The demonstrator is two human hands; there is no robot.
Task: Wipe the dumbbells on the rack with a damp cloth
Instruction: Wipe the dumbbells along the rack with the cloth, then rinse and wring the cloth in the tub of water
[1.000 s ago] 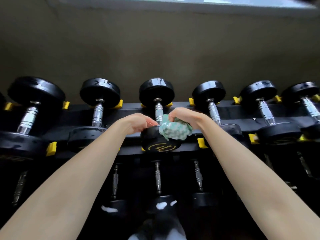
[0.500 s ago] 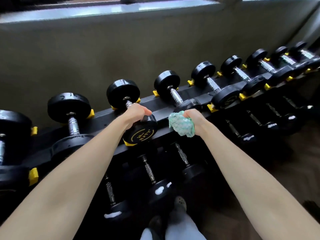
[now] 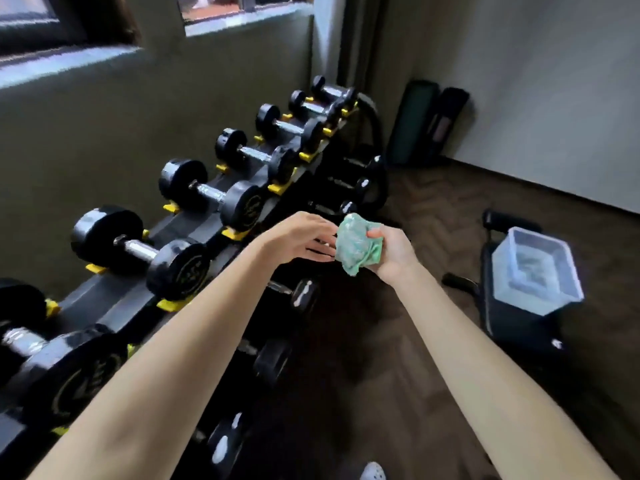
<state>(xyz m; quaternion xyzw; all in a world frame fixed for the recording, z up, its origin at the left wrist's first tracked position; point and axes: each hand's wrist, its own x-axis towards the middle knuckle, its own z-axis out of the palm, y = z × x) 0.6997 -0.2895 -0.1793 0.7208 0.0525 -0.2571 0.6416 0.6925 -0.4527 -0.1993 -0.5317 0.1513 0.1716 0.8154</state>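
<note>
the black tiered steel rack with yellow cradles (image 3: 110,303) runs from the lower left away toward the far corner. each black round-headed dumbbell with a chrome handle (image 3: 138,249) lies across it, its long axis pointing from the wall out toward the person. the left hand (image 3: 298,237) is off the rack, just in front of its edge, with fingers straight and loose and holding nothing. its tips reach right toward the crumpled green cloth (image 3: 356,245); whether they touch it i cannot tell. the right hand (image 3: 393,252) grips that cloth in curled fingers, so the cloth sits right of the rack and apart from every dumbbell. to wipe, it likely has to travel left, and the left hand is the nearer to the weights. further right, a clear plastic tub (image 3: 535,268) rests on a dark padded bench (image 3: 512,327) over dark herringbone wood floor (image 3: 433,216). rolled mats (image 3: 412,123) lean on the pale wall.
</note>
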